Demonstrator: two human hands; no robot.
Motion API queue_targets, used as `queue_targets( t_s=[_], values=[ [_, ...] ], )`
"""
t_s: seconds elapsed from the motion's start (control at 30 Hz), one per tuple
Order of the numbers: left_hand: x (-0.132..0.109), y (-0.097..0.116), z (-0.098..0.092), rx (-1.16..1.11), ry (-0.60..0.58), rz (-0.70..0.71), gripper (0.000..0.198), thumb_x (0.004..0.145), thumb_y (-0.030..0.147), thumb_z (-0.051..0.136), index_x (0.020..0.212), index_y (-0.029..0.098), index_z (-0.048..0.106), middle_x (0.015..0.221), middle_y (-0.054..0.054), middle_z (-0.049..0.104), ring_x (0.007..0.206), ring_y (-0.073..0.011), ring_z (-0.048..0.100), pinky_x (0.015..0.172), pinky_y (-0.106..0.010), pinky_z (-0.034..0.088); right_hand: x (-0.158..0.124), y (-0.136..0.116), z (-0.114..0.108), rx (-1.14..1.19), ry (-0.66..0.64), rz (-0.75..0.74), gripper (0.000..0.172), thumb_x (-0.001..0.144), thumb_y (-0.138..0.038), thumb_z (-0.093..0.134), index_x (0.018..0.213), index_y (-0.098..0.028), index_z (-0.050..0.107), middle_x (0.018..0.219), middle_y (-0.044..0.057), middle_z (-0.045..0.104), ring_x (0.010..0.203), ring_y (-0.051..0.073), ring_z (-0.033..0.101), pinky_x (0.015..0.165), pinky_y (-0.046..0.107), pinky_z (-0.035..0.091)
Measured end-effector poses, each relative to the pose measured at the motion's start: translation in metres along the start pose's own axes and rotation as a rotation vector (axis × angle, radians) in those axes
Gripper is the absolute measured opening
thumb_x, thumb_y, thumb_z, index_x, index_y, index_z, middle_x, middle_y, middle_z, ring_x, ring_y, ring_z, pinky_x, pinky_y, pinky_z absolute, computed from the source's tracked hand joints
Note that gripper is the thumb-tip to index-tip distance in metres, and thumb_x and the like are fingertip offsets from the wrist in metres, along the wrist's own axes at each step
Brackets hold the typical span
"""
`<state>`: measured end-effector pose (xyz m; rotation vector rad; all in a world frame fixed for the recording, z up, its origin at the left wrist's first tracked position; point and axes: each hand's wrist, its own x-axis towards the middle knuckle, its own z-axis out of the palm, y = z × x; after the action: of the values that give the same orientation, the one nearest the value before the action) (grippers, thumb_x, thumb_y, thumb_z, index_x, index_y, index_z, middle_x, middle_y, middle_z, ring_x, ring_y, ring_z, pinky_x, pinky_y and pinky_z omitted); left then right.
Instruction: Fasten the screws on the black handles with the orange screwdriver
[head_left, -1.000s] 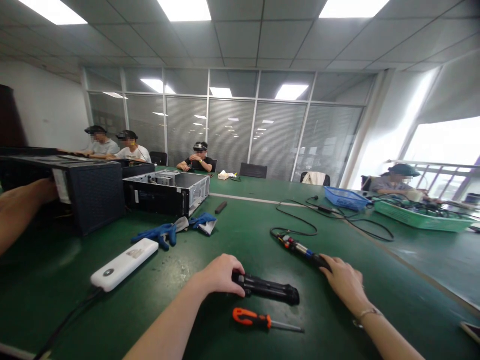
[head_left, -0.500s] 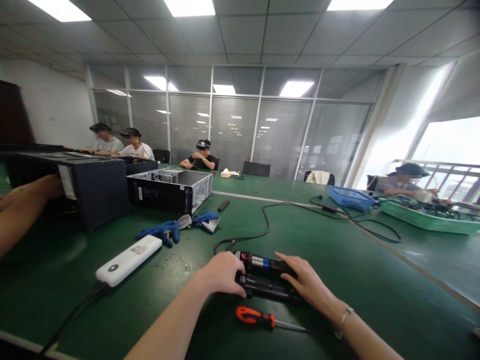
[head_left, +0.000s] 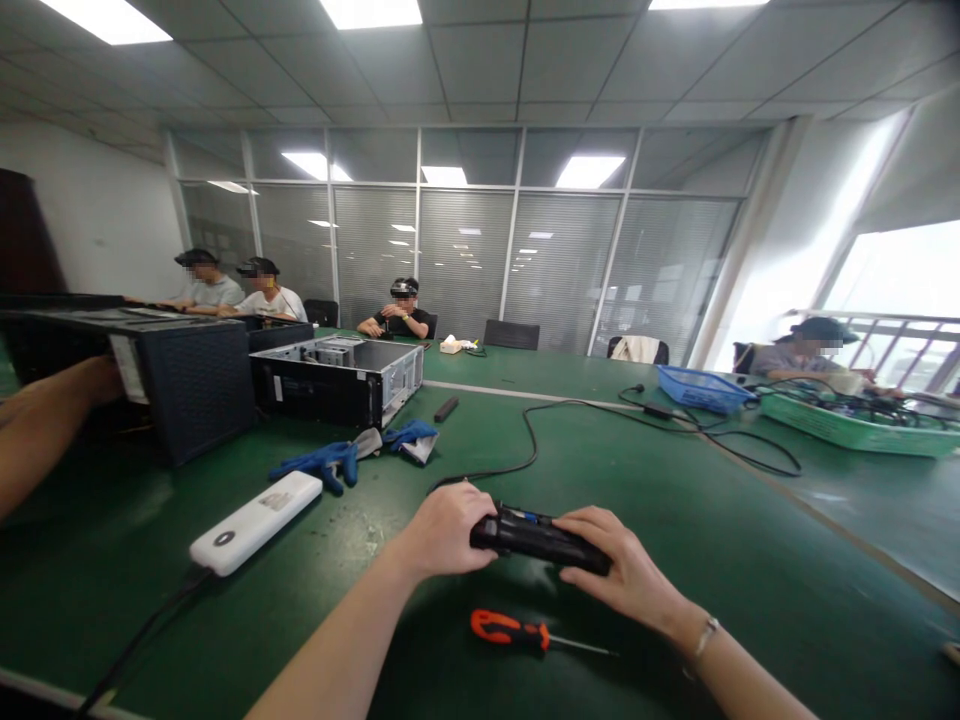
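My left hand (head_left: 454,530) is closed around the left end of a long black casing (head_left: 544,540). At the other end, my right hand (head_left: 626,555) grips the same casing between thumb and fingers. It is a half shell, tilted against the inner body of a corded device, whose blue part (head_left: 531,517) shows in the gap behind it. Most of that body is hidden by the shell and my fingers. Nearer to me lies a screwdriver (head_left: 510,630) with an orange and black handle, its shaft pointing right; neither hand touches it.
A white power strip (head_left: 259,522) and blue-grey gloves (head_left: 322,465) lie to the left. Beyond them stand an opened computer case (head_left: 322,385) and a dark case (head_left: 199,390) with another person's arm reaching in. A black cable (head_left: 536,440) runs toward blue (head_left: 701,390) and green baskets (head_left: 855,425).
The half shell, which lay in front of the inner body, has been lifted and brought against it, covering most of it. My right hand has closed onto the shell's right end.
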<state>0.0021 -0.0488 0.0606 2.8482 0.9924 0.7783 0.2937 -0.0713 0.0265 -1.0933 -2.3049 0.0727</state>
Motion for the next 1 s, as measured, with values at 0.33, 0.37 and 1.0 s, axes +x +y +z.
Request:
queue_targets(
  t_s=[0.33, 0.37, 1.0],
  values=[
    [0.000, -0.023, 0.020, -0.005, 0.045, -0.090, 0.045, 0.076, 0.025, 0.071, 0.119, 0.019, 0.058, 0.121, -0.008, 0.062, 0.114, -0.0257, 0.052, 0.102, -0.042, 0.039, 0.010, 0.008, 0.024, -0.162, 0.036, 0.023, 0.038, 0.093, -0.034, 0.048, 0.129, -0.024, 0.051, 0.119, 0.008, 0.062, 0.107, 0.022, 0.057, 0.097, 0.043, 0.042],
    [-0.001, -0.026, 0.022, -0.026, 0.037, -0.105, 0.045, 0.077, 0.024, 0.070, 0.119, 0.019, 0.058, 0.122, -0.007, 0.062, 0.115, -0.0251, 0.052, 0.103, -0.041, 0.039, 0.011, 0.009, 0.027, -0.164, 0.031, 0.035, 0.038, 0.093, -0.034, 0.048, 0.128, -0.023, 0.052, 0.118, 0.008, 0.062, 0.107, 0.023, 0.057, 0.096, 0.043, 0.042],
    [0.000, -0.045, 0.031, -0.266, -0.045, -0.242, 0.049, 0.074, 0.016, 0.067, 0.122, 0.024, 0.060, 0.125, -0.003, 0.062, 0.118, -0.0212, 0.055, 0.106, -0.035, 0.036, 0.014, 0.013, 0.028, -0.077, -0.028, 0.129, 0.038, 0.092, -0.034, 0.047, 0.127, -0.023, 0.055, 0.123, 0.009, 0.061, 0.109, 0.023, 0.056, 0.096, 0.040, 0.043]
  ],
)
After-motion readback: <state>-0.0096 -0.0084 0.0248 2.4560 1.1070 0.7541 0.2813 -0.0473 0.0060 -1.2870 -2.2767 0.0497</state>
